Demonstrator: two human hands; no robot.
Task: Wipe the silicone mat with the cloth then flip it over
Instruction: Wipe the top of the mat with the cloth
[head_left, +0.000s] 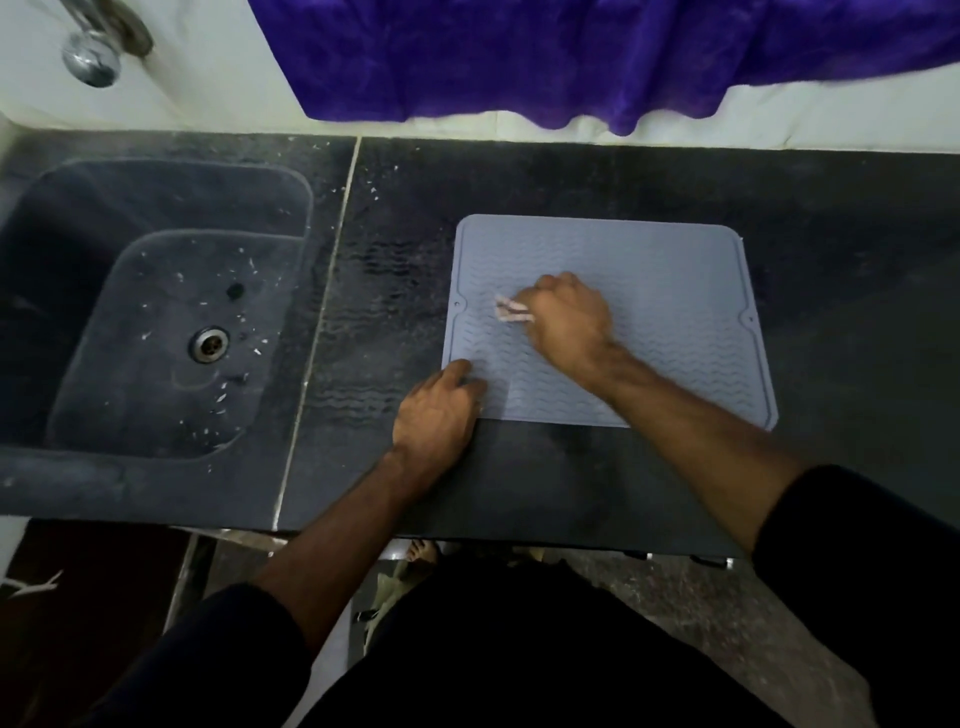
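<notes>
- The dark stone countertop (571, 171) carries the work; a sunken sink (156, 312) is set into its left part, with a drain (209, 344) at the bottom and pale flecks scattered about
- A purple towel (571, 57) is draped over the white ledge behind, well apart from the work area, and a chrome tap (93, 54) is seen at the upper left
- The grey silicone mat (649, 270) lies flat on the counter to the right of the sink, ribbed side up; nothing rests on it but the hands and cloth
- The wiping step is judged to be in hand: the flip is not yet done
- The left hand (434, 415) is laid on the mat's near left corner, fingers loosely bent, pinning it down
- The right hand (569, 317) is curled round a small pale cloth (511, 310), which is pressed on the mat's left-centre
- Next, the right half and far edge would need wiping; for the flip an edge must be lifted, and counter space is judged sufficient
</notes>
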